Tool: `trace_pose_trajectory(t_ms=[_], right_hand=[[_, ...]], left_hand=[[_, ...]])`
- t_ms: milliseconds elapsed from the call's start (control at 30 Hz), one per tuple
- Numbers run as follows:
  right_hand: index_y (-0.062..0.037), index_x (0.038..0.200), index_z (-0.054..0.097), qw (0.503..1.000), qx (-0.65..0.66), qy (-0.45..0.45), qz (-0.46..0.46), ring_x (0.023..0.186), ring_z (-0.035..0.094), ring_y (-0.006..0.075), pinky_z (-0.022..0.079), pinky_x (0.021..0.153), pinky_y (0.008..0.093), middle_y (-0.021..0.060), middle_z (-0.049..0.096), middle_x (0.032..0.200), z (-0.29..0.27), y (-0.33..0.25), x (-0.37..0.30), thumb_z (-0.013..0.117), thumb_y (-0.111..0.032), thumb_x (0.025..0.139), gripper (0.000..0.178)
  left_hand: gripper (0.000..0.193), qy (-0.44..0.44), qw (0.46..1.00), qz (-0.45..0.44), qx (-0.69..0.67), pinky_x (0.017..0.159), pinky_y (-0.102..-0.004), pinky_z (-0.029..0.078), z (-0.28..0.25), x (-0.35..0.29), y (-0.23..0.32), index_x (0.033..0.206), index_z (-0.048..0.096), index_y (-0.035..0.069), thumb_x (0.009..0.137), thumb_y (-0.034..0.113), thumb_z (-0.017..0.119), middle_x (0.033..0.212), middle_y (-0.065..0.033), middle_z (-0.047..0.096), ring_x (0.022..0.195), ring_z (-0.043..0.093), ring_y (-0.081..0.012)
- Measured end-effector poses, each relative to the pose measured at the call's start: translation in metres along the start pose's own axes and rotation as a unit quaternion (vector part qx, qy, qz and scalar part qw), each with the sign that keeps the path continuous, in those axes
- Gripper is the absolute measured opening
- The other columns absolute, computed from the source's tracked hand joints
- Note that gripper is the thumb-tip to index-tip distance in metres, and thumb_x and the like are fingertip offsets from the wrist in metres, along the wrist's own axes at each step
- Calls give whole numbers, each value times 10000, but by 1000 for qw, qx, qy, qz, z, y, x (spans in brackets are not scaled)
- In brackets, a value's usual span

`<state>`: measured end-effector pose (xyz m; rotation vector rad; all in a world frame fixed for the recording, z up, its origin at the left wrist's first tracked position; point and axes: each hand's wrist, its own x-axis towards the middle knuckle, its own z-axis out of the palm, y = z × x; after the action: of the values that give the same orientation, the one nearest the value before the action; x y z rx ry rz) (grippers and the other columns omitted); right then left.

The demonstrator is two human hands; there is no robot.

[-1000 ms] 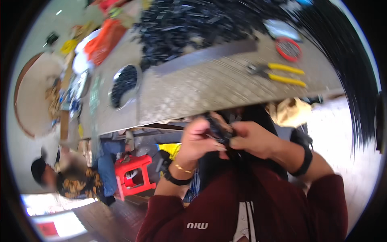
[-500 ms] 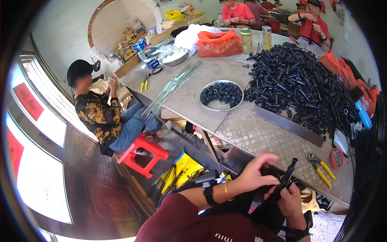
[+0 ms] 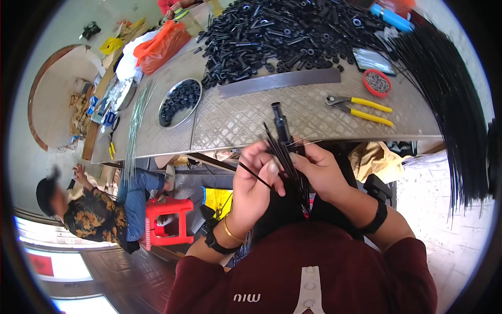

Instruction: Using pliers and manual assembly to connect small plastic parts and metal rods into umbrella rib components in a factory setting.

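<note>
Just past the table's front edge, over my lap, I hold a bundle of thin black ribs (image 3: pixel 283 152) that looks like part of an umbrella frame. A black plastic tube (image 3: pixel 281 123) stands up out of it, tilted slightly left at its top. My right hand (image 3: pixel 320 170) closes round the bundle from the right, thumb pressed on the ribs below the tube. On the left side my left hand (image 3: pixel 253 175) has its fingers bent, with one black rib slanting across its thumb and fingers. A fine pale wire (image 3: pixel 308 142) pokes out beside my right fingers.
Yellow-handled pliers (image 3: pixel 361 109), a red dish of small metal pieces (image 3: pixel 376 82) and a grey metal strip (image 3: pixel 280 82) lie on the table (image 3: pixel 230 123). Behind is a heap of black tubes (image 3: pixel 277 34). Long black rods (image 3: pixel 444 104) hang at right; a person (image 3: pixel 89 214) sits left.
My view has swung, so the table now lies straight ahead. My left hand, raised with spread fingers before, is now closed in at the bundle. More of the ribs show.
</note>
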<state>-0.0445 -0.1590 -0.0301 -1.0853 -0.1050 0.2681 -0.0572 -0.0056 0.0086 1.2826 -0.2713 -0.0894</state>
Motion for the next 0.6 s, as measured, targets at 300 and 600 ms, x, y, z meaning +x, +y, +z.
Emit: trace_pose_trajectory(t_ms=[300, 600], right_hand=[[-1, 1237, 515, 996, -71, 29, -55, 861, 506, 20, 426, 759, 184, 27, 641, 940, 13, 5, -15, 578, -133, 900, 367], [-4, 873, 565, 974, -193, 28, -117, 660, 528, 66, 444, 614, 244, 32, 588, 722, 8, 10, -13, 602, -106, 861, 109]], left_hand=[[205, -20, 960, -2, 281, 655, -229, 494, 0, 21, 17, 973, 607, -32, 774, -43, 655, 826, -40, 639, 732, 601, -100], [193, 31, 969, 3, 246, 579, -206, 480, -17, 18, 9, 853, 595, -43, 701, -83, 707, 745, -46, 635, 642, 581, -73]])
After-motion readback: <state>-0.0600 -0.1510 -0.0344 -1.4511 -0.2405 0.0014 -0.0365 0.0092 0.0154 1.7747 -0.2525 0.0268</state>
